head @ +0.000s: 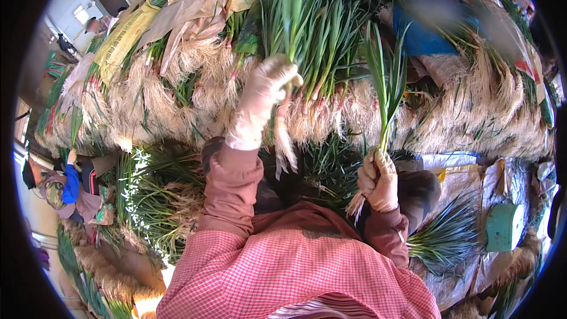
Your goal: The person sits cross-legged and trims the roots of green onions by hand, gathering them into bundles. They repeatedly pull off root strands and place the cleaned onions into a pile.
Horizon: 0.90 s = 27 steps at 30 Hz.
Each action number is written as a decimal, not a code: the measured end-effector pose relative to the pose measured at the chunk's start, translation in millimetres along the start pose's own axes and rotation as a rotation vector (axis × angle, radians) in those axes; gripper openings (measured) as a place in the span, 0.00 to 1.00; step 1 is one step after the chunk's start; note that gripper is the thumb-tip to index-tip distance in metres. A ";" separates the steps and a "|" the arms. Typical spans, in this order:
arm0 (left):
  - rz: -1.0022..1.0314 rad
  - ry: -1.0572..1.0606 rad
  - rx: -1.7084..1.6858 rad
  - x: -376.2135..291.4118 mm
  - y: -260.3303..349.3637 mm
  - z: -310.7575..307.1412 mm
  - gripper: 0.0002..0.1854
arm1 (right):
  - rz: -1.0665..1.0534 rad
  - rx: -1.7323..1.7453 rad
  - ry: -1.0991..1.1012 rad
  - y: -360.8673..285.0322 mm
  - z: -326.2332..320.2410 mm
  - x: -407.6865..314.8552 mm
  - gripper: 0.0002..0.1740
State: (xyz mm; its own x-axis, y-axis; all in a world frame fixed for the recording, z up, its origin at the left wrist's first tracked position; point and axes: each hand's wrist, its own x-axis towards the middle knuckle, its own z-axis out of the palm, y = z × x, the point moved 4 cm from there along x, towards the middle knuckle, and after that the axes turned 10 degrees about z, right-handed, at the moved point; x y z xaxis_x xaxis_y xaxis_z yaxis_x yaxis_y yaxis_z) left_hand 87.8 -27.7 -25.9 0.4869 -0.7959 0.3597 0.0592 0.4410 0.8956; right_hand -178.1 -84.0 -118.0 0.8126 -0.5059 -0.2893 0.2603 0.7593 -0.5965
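My left hand [269, 80], in a thin pale glove, is raised over the heap and grips a green garlic plant [293, 22]. Its blurred leaves point away from me, and its pale roots hang below my fingers. Lower and to the right, my right hand [378, 179], also gloved, is closed around the stems of a small bunch of green garlic [384, 97]. Those leaves stand up past my fist, with roots showing beneath it. Just beyond both hands lies a long heap of green garlic [330, 44], roots towards me.
Sacking [195, 9] and a blue sheet [421, 35] partly cover the heap. Loose plants [168, 199] lie left of my legs. At right, a leafy bunch [447, 235] and a teal box-like object [504, 228] rest on plastic sacking. Another person [73, 186] works at far left.
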 end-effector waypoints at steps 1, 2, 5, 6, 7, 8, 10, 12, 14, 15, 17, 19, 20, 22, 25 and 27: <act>-0.064 -0.005 0.010 -10.7 -4.5 9.4 0.04 | 0.003 0.016 -0.036 1.9 2.1 6.8 0.12; -0.130 0.021 0.001 -20.4 -10.4 18.7 0.03 | -0.003 -0.013 -0.047 4.0 3.7 12.2 0.13; -0.184 -0.027 -0.004 -45.3 -36.4 55.4 0.05 | -0.095 -0.076 0.049 12.9 7.1 21.9 0.14; -0.251 -0.093 0.084 -52.8 -49.3 67.2 0.05 | -0.156 -0.283 0.142 12.5 7.2 22.4 0.11; -0.273 -0.110 0.182 -58.6 -60.4 76.8 0.05 | -0.194 -0.492 0.218 11.5 7.5 21.5 0.09; -0.306 -0.187 0.233 -62.6 -71.4 86.7 0.05 | -0.177 -0.320 0.019 15.9 14.3 23.1 0.07; -0.274 -0.279 0.443 -66.1 -82.2 95.1 0.04 | -0.061 -0.203 0.073 20.0 7.7 20.2 0.05; -0.332 -0.355 0.345 -70.4 -88.8 99.0 0.05 | -0.026 -0.161 0.082 18.9 -1.0 16.8 0.06; -0.302 -0.472 0.116 -74.8 -88.4 103.9 0.09 | 0.026 0.018 0.025 21.4 -10.7 12.3 0.06; -0.282 -0.466 0.128 -76.4 -89.0 101.8 0.09 | 0.009 0.098 -0.050 21.6 -13.4 11.0 0.06; 0.084 -0.540 0.619 -79.4 -85.6 102.6 0.08 | 0.035 0.115 -0.013 22.0 -22.9 11.7 0.07; 0.390 -0.586 0.982 -87.8 -90.3 108.7 0.06 | 0.150 0.109 0.105 24.3 -29.1 10.6 0.07; 0.378 -0.557 1.052 -88.3 -98.3 106.8 0.07 | 0.153 0.077 0.176 23.4 -29.8 8.5 0.07; 0.262 -0.536 1.133 -89.3 -115.6 99.8 0.07 | 0.190 0.066 0.095 18.1 -19.4 1.2 0.08; 0.004 -0.518 1.336 -86.7 -134.8 79.3 0.14 | -0.024 -0.049 0.066 3.0 -3.3 -16.7 0.08; -0.583 -0.564 0.472 -100.0 -151.9 77.2 0.21 | -0.084 -0.077 0.063 -2.2 1.0 -19.0 0.11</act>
State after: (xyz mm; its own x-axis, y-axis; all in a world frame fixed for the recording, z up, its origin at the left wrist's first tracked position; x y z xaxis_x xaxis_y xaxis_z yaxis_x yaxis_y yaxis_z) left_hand -37.1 -47.1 -177.7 -0.0097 -0.9762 -0.2165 -0.2585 -0.2067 0.9436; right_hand -193.5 -75.6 -110.4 0.7547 -0.5928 -0.2811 0.2833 0.6809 -0.6753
